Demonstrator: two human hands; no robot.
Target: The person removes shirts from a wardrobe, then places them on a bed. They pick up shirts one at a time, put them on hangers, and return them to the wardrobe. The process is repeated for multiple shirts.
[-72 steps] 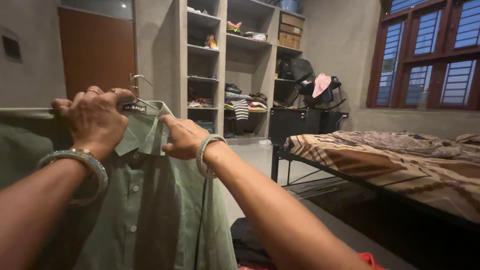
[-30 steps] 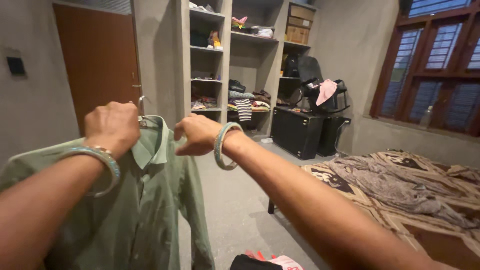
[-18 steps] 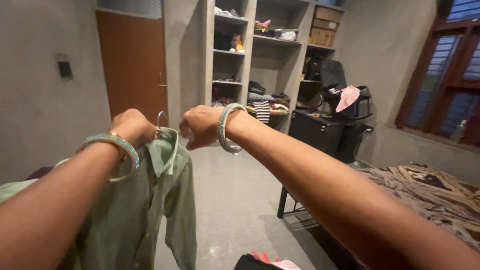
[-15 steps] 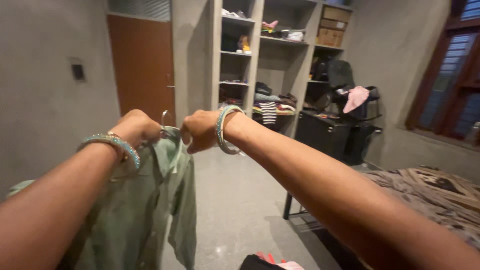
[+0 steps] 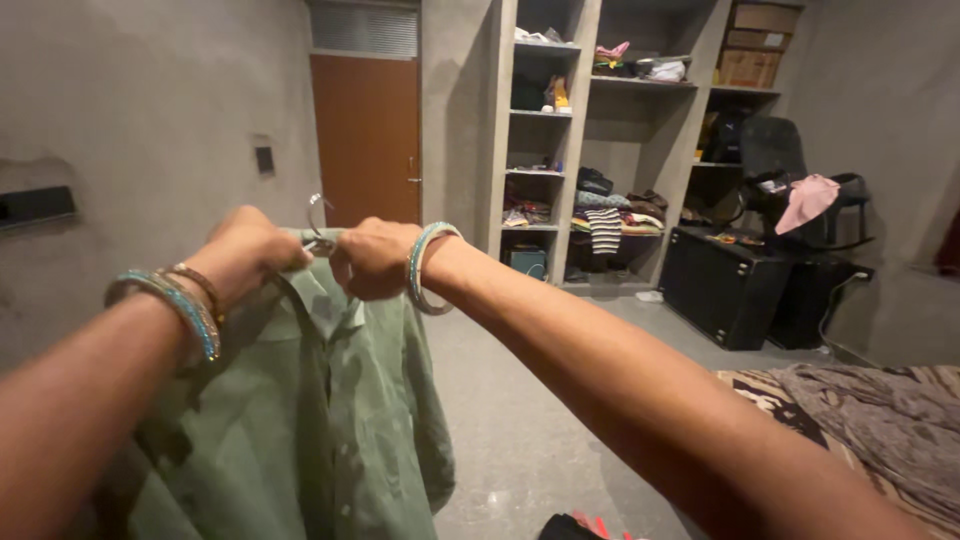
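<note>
Grey concrete walls and floor enclose a bedroom. Nearest, at six o'clock, the green shirt hangs from a wire hanger, held up at chest height. The left hand is clenched on the hanger's shoulder; the right hand pinches the collar beside the hook. It looks like the shirt is being settled on the hanger; the hook would then need a free rail. Farther, at one o'clock, stand open shelves; at twelve, a brown door.
</note>
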